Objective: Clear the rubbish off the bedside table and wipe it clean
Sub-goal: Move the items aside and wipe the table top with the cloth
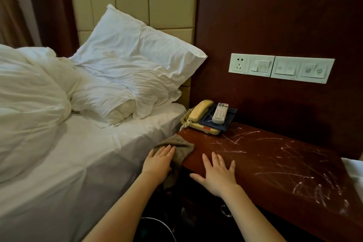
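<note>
So the rubbish part looks done to me: I can't spot any loose trash on the counter point(265, 163). All that sits on it is the phone point(200, 116) and a remote point(220, 113), tucked in the far left corner against the wall. There's something dark and round on the floor down near the bottom edge, maybe a bin, but it's too murky to say.

The wiping looks like it's barely got going. The cloth point(182, 147) is at the near left corner of the counter, half draped over the edge next to the bed point(88, 163). The left hand point(159, 160) lies flat on top of it, fingers straight, pressing it down and not gripping it. The right hand point(218, 173) is spread flat on the bare wood just right of the cloth, near the front edge, holding nothing. The 2 hands are apart, with a strip of counter between them.

What's left is pretty much the whole top. White streaks point(294, 163) run across the middle and get thicker toward the right end, and I honestly can't tell if they're dust or scratches. If they're scratches, no cloth will shift them. My guess is the phone and remote need lifting too, to get underneath.
</note>
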